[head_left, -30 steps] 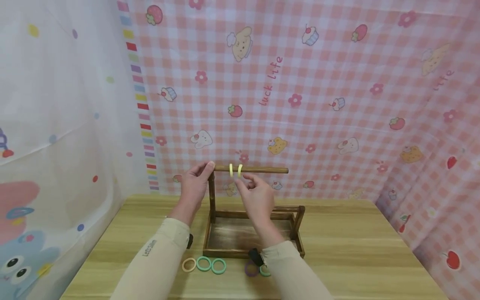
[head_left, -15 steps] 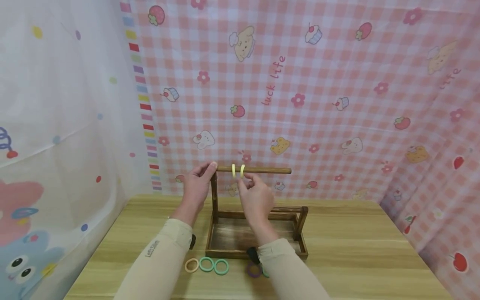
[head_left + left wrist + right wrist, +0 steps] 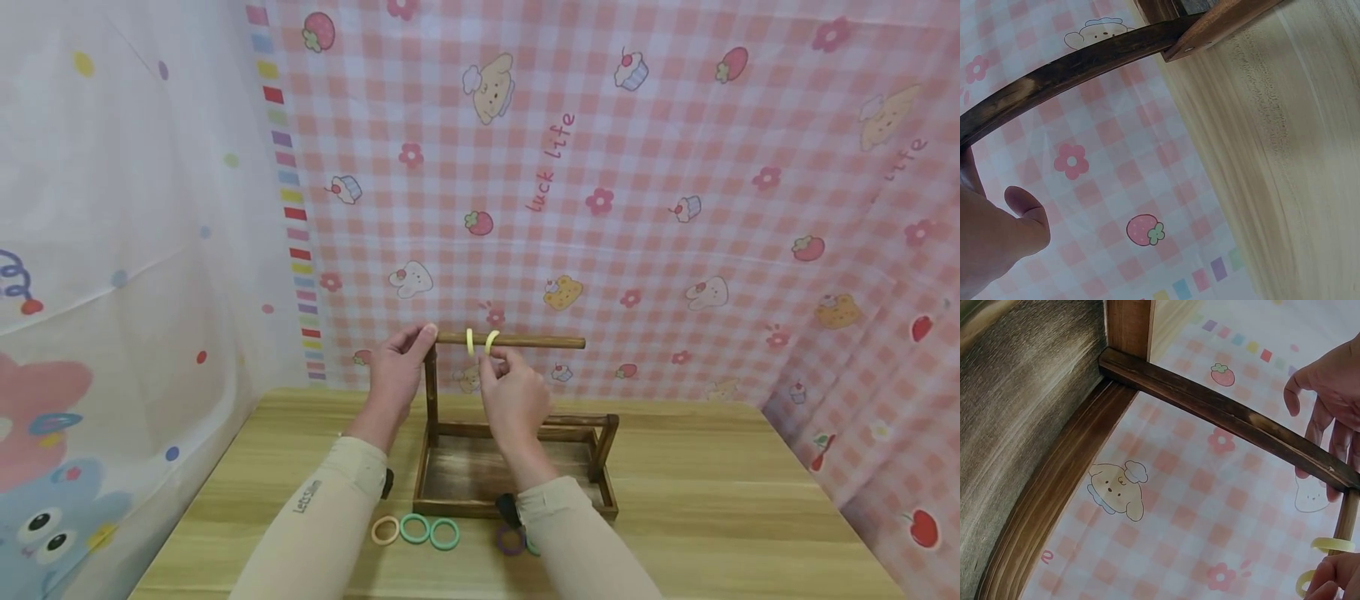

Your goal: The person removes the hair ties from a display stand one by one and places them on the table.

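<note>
A brown wooden rack has an upright post (image 3: 431, 392) at its left, with a round rod (image 3: 543, 342) running rightward from the top. My left hand (image 3: 396, 367) grips the post's top corner, thumb at the rod's end; the right wrist view shows its fingers (image 3: 1321, 422) behind the post. Two yellow rings hang around the rod: a left ring (image 3: 470, 342) by itself, and a right ring (image 3: 492, 340), slightly tilted, which my right hand (image 3: 517, 396) pinches between thumb and index finger. In the left wrist view, my left thumb (image 3: 1029, 215) shows below the post.
The rack's tray base (image 3: 442, 507) stands on the wooden table (image 3: 697, 483), with a lower bar (image 3: 577, 419) at its right. In front lie an orange ring (image 3: 386, 531), green rings (image 3: 445, 534) and a purple ring (image 3: 511, 541), partly behind my right forearm. A checked cloth (image 3: 675, 125) hangs behind.
The right yellow ring has tilted and shifted slightly rightward along the rod, widening the gap to the left one. My left hand keeps its grip; the whole head view has drifted a little.
</note>
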A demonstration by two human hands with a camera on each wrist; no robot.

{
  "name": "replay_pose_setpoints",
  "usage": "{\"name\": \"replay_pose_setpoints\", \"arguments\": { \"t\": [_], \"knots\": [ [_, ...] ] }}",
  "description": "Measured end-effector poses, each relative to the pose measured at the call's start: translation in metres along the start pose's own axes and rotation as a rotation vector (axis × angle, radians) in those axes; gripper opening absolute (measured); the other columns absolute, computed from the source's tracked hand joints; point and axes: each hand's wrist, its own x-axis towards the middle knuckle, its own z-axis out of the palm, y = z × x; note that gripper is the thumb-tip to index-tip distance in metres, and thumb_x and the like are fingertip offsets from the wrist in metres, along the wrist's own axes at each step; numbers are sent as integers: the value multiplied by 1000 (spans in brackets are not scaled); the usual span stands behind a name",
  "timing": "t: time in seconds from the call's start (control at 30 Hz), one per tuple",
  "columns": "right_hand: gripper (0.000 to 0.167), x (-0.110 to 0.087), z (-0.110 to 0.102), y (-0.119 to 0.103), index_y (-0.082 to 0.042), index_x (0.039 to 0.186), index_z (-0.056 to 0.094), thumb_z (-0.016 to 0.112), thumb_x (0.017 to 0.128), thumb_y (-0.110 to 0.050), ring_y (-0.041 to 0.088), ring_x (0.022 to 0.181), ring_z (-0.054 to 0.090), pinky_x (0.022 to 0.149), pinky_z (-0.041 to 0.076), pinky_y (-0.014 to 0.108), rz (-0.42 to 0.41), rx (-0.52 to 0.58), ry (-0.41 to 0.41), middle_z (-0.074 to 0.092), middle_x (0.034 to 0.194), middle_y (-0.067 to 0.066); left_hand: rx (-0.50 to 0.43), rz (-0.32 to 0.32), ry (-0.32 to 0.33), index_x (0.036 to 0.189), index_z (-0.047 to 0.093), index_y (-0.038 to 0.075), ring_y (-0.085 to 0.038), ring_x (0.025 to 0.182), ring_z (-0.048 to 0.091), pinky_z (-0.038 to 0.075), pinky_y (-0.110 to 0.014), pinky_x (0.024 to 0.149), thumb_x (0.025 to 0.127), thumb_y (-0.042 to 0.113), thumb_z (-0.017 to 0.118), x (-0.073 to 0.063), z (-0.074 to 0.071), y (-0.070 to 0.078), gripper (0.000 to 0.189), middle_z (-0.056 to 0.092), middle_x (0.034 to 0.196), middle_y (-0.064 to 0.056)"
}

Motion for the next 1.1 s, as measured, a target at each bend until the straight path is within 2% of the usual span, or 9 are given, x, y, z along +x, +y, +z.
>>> {"name": "replay_pose_setpoints", "arguments": {
  "t": [0.23, 0.5, 0.7, 0.87, 1.1],
  "knots": [
    [13, 1, -1, 1, -19, 98, 83, 79, 96, -32, 17, 51, 62, 45, 32, 26, -14, 11, 10, 79, 73, -3, 6, 0, -6, 125, 78, 13, -11, 99, 68, 54, -36, 100, 103, 36, 74, 0, 0, 0, 32, 78, 111, -1],
    [12, 3, -5, 7, -18, 98, 83, 80, 96, -29, 17, 52, 63, 46, 33, 25, -7, 10, -9, 79, 73, -2, 23, -3, 3, 125, 78, 15, -8, 98, 68, 55, -28, 95, 100, 48, 75, 1, -1, -2, 41, 78, 111, 1],
    [14, 5, -9, 13, -18, 100, 84, 78, 97, -32, 16, 53, 63, 47, 35, 26, 12, -5, -32, 79, 75, -2, 15, -15, -6, 128, 77, 15, -9, 101, 67, 54, -34, 101, 101, 47, 75, 0, 0, 0, 42, 78, 118, -4],
    [17, 7, -13, 21, -17, 102, 84, 77, 99, -32, 19, 56, 66, 47, 38, 28, 17, -3, -22, 80, 77, -1, 13, -19, -4, 128, 77, 14, -11, 102, 67, 53, -35, 101, 101, 46, 74, 0, 0, 0, 42, 77, 121, -5],
    [18, 11, -22, 30, -18, 104, 83, 75, 101, -33, 21, 55, 65, 46, 36, 29, 52, 2, -44, 80, 79, 1, 19, -29, -10, 132, 75, 14, -18, 114, 67, 52, -40, 108, 101, 49, 74, -2, 0, 1, 46, 74, 131, -10]
  ]
}}
